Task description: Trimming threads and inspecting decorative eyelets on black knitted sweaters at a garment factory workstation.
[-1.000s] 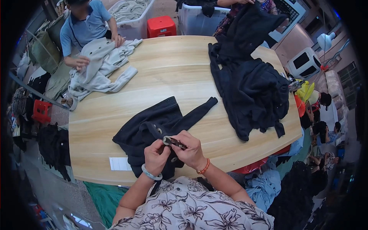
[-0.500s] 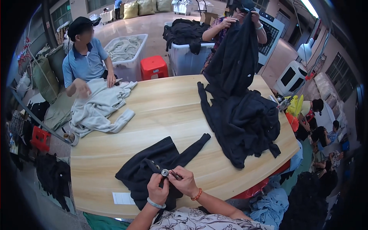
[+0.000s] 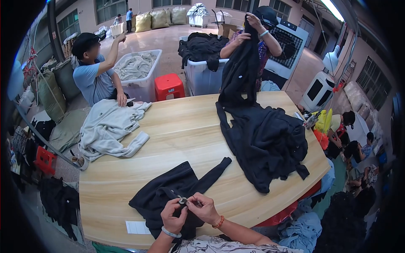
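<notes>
My left hand (image 3: 173, 216) is closed in a pinch on a small round silvery piece, like a button (image 3: 182, 200). Right beside it, my right hand (image 3: 203, 208) pinches at the same spot; a thin dark thing shows at its fingertips, too small to name. Both hands are over a black knit garment (image 3: 168, 183) spread on the wooden table, one sleeve stretching off to the right. Partly under that garment's lower left edge lies a white paper slip (image 3: 137, 227).
Across the table (image 3: 177, 139), one person handles a light grey garment (image 3: 112, 126); another lifts part of a black garment pile (image 3: 265, 143). Behind stand tubs of grey (image 3: 137, 67) and black clothes (image 3: 204, 46) and a red stool (image 3: 169, 86).
My hands stay pinched together at the round piece. The person at left has raised an arm and points away. The person at right has shifted the lifted black garment leftward.
</notes>
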Demonstrator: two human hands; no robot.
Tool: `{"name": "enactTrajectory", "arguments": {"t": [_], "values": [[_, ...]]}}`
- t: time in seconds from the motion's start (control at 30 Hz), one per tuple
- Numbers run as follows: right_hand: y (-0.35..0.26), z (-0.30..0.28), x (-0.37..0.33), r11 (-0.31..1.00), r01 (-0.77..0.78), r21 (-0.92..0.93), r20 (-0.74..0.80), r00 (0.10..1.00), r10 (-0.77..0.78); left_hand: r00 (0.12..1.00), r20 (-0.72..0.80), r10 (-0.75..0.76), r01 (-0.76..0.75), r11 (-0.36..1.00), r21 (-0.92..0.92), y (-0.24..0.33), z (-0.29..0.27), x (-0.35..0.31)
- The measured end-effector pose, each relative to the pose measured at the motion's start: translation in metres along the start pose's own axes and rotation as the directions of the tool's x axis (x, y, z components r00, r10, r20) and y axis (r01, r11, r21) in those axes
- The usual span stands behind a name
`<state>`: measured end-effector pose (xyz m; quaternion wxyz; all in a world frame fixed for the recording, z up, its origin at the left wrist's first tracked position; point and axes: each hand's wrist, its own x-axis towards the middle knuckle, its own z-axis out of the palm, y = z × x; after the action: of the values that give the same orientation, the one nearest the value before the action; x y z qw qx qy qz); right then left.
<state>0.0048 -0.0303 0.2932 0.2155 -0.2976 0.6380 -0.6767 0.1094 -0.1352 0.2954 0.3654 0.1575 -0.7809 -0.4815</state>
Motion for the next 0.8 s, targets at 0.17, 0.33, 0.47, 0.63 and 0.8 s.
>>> {"name": "enactTrajectory", "arguments": {"t": [0.17,0.33,0.47,0.63,0.8], "values": [[0.007,0.001,-0.013,0.999,-0.014,-0.038,-0.018,1.0,0.013,0.973,-0.013,-0.229,0.22,0.949,-0.226,-0.013,0.004,-0.022],[0.016,-0.001,-0.027,0.996,-0.003,-0.091,-0.04,0.999,-0.001,0.976,0.098,-0.195,0.204,0.975,-0.092,0.016,-0.009,-0.025],[0.006,0.002,-0.027,0.991,0.011,-0.134,-0.044,0.999,-0.017,0.97,0.053,-0.238,0.243,0.961,-0.132,-0.009,-0.001,-0.029],[-0.02,0.001,-0.01,0.992,0.03,-0.126,-0.002,1.0,-0.031,0.911,0.124,-0.393,0.412,0.86,-0.302,-0.001,-0.004,-0.015],[-0.029,-0.02,-0.012,0.97,0.14,-0.198,0.337,0.939,-0.067,0.836,0.18,-0.518,0.526,0.665,-0.529,-0.002,-0.009,-0.018]]}}
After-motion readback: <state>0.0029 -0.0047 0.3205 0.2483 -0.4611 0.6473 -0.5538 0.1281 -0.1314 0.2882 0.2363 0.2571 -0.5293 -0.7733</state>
